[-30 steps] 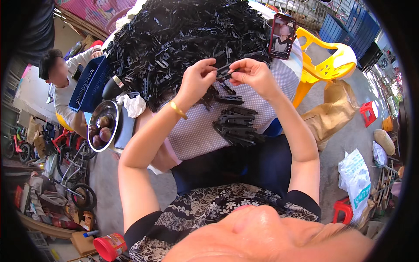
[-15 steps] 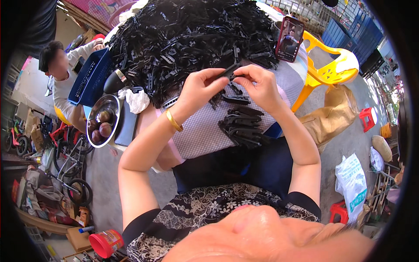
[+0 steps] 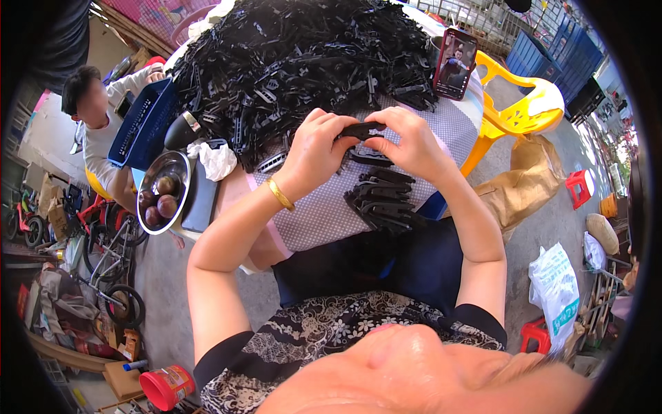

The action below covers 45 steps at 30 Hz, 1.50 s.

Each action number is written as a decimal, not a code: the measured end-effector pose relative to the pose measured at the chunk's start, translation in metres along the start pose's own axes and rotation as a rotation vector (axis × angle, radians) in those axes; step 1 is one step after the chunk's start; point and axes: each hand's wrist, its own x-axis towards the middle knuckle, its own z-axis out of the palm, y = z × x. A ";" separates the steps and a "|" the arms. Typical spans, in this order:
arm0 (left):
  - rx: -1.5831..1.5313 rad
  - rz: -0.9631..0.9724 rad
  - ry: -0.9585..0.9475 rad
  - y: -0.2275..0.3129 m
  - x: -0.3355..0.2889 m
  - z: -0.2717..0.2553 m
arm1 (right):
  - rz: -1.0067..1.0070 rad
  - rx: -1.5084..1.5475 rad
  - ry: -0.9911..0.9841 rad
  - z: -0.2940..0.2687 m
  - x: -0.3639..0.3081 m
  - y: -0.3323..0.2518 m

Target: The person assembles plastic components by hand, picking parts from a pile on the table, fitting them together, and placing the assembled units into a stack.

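Observation:
Between my two hands is a slim black plastic part (image 3: 363, 130), held level above the table. My left hand (image 3: 321, 148) pinches its left end between thumb and fingers. At its other end, my right hand (image 3: 403, 138) grips with thumb and forefinger. Just below lies a loose stack of similar black plastic pieces (image 3: 383, 200) on the dotted tablecloth (image 3: 310, 214), close to my lap. A large heap of black plastic parts (image 3: 296, 62) covers the far side of the table. The exact kind of these parts I cannot make out.
To the left stand a metal bowl of round dark fruit (image 3: 165, 228), crumpled white tissue (image 3: 217, 161) and a blue basket (image 3: 141, 121), with a person (image 3: 96, 124) behind. A phone (image 3: 455, 63) is propped at the right, near a yellow chair (image 3: 520, 114) and brown paper sack (image 3: 524, 179).
The held part has turned from slanting to nearly level. My right hand has come slightly left and down, and my left hand has turned a little around the piece.

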 end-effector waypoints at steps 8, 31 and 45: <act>-0.049 0.036 0.010 -0.002 0.002 0.000 | -0.100 -0.062 0.039 0.001 -0.001 0.002; -0.396 -0.008 -0.287 -0.008 0.007 0.010 | 0.306 -0.027 -0.241 0.021 0.002 0.035; -0.133 -0.454 0.105 -0.050 0.028 0.010 | 0.543 0.705 0.066 0.000 0.000 0.046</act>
